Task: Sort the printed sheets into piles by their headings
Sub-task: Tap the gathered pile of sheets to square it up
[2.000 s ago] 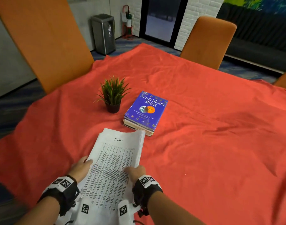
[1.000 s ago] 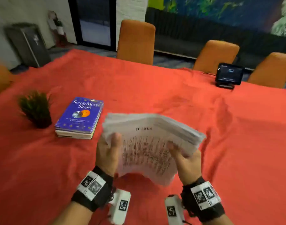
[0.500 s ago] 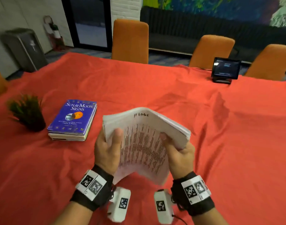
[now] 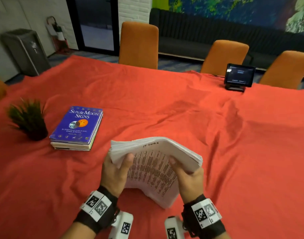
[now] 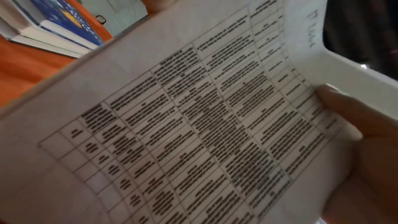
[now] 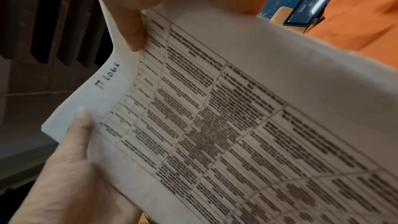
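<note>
Sheets [image 4: 153, 168] all in one thick stack, held up off the red-clothed tabletop [image 4: 234, 135] in front of the person, far edge curled over so the top page faces them. Left hand [image 4: 114, 173] grips the left edge, thumb on the printed face and fingers curled behind; right hand [image 4: 189, 175] grips the right edge the same way. Top page carries a dense printed table and a handwritten heading at the far margin, legible from the right wrist as "IT LOGS" or close to it. No piles laid out yet, so by my reading the sorting is at its very start: reading the first heading. To do this step well, I'd flatten the curl enough to see the heading line whole, then let one thumb slide only the top sheet free while the other hand keeps the rest clamped; a stack this thick will fan or shed pages if both grips loosen together. Open cloth to the right looks like the best ground for piles, well apart from the books [image 4: 77, 128] and potted plant [image 4: 28, 118] on the left. Wrinkled cloth may skew a pile.
</note>
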### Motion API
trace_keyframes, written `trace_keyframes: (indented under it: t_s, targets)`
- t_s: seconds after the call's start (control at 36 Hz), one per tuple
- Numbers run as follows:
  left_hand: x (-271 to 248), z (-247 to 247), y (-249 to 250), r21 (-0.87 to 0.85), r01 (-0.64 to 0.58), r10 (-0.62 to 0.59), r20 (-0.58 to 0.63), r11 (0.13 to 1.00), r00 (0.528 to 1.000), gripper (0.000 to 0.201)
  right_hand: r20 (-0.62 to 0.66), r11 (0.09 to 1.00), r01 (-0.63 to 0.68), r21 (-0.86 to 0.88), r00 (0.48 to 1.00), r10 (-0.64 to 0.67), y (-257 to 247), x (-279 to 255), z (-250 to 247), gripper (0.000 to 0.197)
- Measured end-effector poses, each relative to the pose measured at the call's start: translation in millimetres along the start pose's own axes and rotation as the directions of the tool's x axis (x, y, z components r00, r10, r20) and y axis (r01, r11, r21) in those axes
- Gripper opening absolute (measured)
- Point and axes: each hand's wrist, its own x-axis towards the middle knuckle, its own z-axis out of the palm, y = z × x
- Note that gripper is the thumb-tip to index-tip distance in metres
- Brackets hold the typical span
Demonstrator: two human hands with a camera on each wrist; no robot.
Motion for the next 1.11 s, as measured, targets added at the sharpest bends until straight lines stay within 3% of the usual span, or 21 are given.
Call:
trace_keyframes:
  t_s: [0.08, 0.17, 0.28, 0.36, 0.44, 0.5, 0.56, 0.61, 0.69, 0.75, 0.81, 0.94, 1.06, 1.11]
  targets:
    - [5, 4, 9, -0.015, -0.021, 0.021, -0.033, 1.0, 0.999, 0.07, 0.0, 0.998, 0.024, 0.052, 1.0, -0.024, -8, 1, 5, 0.036]
    - [12, -1, 14, -0.013, -0.067, 0.067, -0.03, 0.998, 0.997, 0.073, -0.03, 0.993, 0.058, 0.104, 0.998, -0.056, -17, 3, 4, 0.026]
    - [5, -11, -2, 0.027, 0.055, -0.055, -0.023, 0.998, 0.998, 0.078, -0.012, 0.998, -0.016, 0.062, 1.0, 0.017, -5, -7, 2, 0.026]
    - [4, -13, -3, 0.131, 0.045, -0.053, 0.055, 0.99, 0.997, 0.057, 0.026, 1.0, -0.029, 0.004, 0.999, 0.029, -7, -4, -6, 0.038]
    - [13, -9, 20, 0.215, -0.032, 0.002, 0.14, 0.976, 0.99, 0.018, 0.134, 0.989, 0.07, -0.131, 0.99, -0.052, -30, 16, -24, 0.019]
    - [23, -7, 35, 0.243, -0.142, 0.082, 0.242, 0.959, 0.967, 0.018, 0.241, 0.96, 0.128, -0.249, 0.968, -0.067, -51, 32, -35, 0.01]
    - [33, -6, 47, 0.283, -0.22, 0.128, 0.308, 0.934, 0.943, 0.015, 0.316, 0.916, 0.165, -0.367, 0.948, -0.044, -74, 47, -45, 0.018]
    - [40, -4, 58, 0.333, -0.32, 0.182, 0.385, 0.887, 0.905, 0.024, 0.42, 0.817, 0.288, -0.499, 0.905, -0.063, -94, 59, -49, 0.037]
    - [46, 7, 73, 0.369, -0.494, 0.236, 0.56, 0.787, 0.794, 0.035, 0.613, 0.676, 0.466, -0.571, 0.789, -0.027, -111, 69, -31, 0.063]
    - [49, 16, 84, 0.367, -0.55, 0.234, 0.631, 0.75, 0.74, 0.034, 0.694, 0.694, 0.48, -0.536, 0.719, 0.038, -109, 74, -11, 0.049]
    - [53, 19, 90, 0.381, -0.559, 0.216, 0.651, 0.736, 0.728, 0.031, 0.724, 0.716, 0.479, -0.509, 0.687, 0.055, -102, 75, 6, 0.023]
    - [58, -11, 81, 0.48, -0.452, 0.084, 0.61, 0.752, 0.788, 0.011, 0.633, 0.831, 0.371, -0.414, 0.773, -0.03, -77, 73, 6, 0.016]
    - [50, -76, 41, 0.667, -0.26, -0.208, 0.537, 0.698, 0.817, 0.03, 0.502, 0.947, 0.225, -0.23, 0.861, -0.083, -57, 72, -15, 0.015]
    - [44, -109, 25, 0.634, -0.11, -0.25, 0.449, 0.765, 0.858, 0.046, 0.404, 0.971, 0.175, -0.165, 0.91, -0.095, -47, 70, -26, 0.018]
